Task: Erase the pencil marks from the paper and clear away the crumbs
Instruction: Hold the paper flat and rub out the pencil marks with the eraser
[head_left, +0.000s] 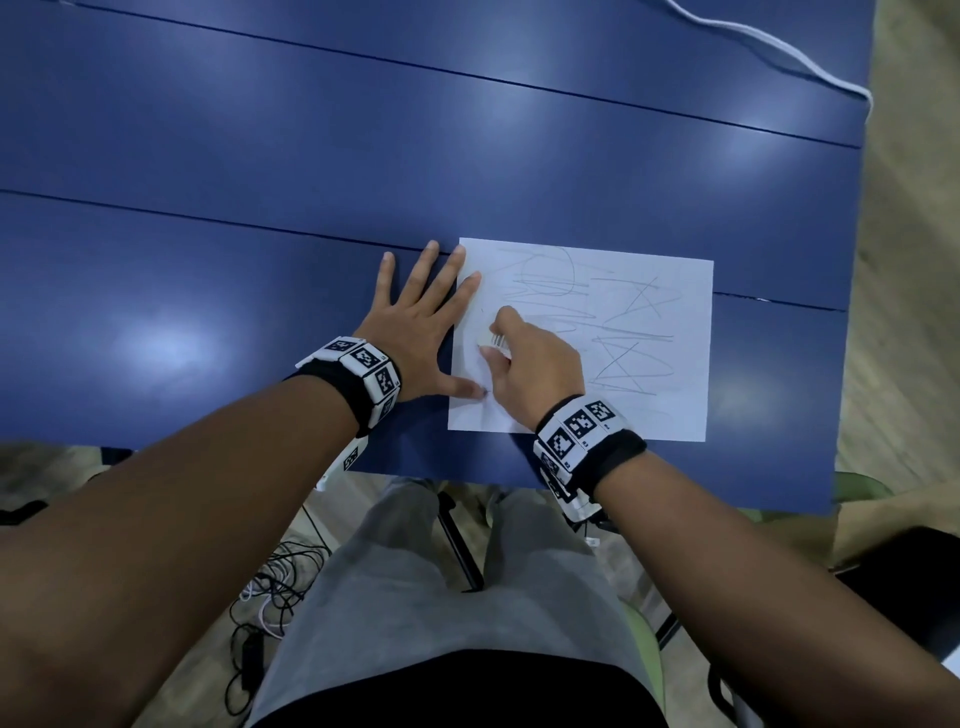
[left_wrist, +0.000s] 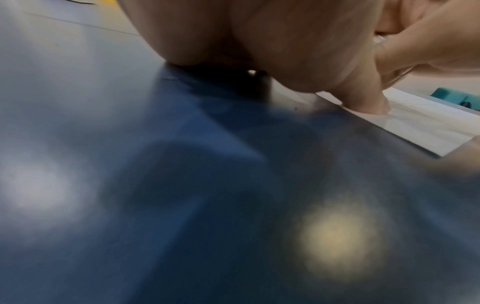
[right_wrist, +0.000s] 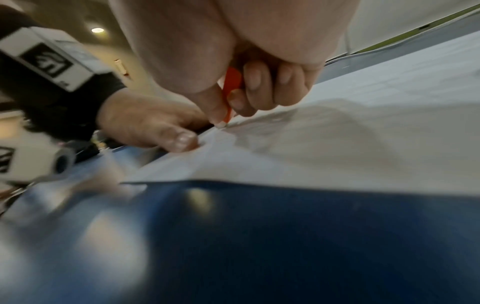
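Observation:
A white sheet of paper (head_left: 613, 332) covered with grey pencil scribbles lies on the blue table (head_left: 260, 156), near its front edge. My left hand (head_left: 421, 327) lies flat with fingers spread, its thumb and forefinger pressing the paper's left edge (left_wrist: 415, 127). My right hand (head_left: 524, 358) pinches a small eraser (head_left: 493, 340) with an orange-red sleeve (right_wrist: 232, 88), its white tip touching the paper (right_wrist: 337, 148) near the left side. The left strip of the sheet looks free of marks. Any crumbs are too small to make out.
A white cable (head_left: 779, 47) runs across the table's far right corner. The table's right edge (head_left: 852, 312) is close to the paper. Below the front edge are my lap and cables on the floor (head_left: 270, 597).

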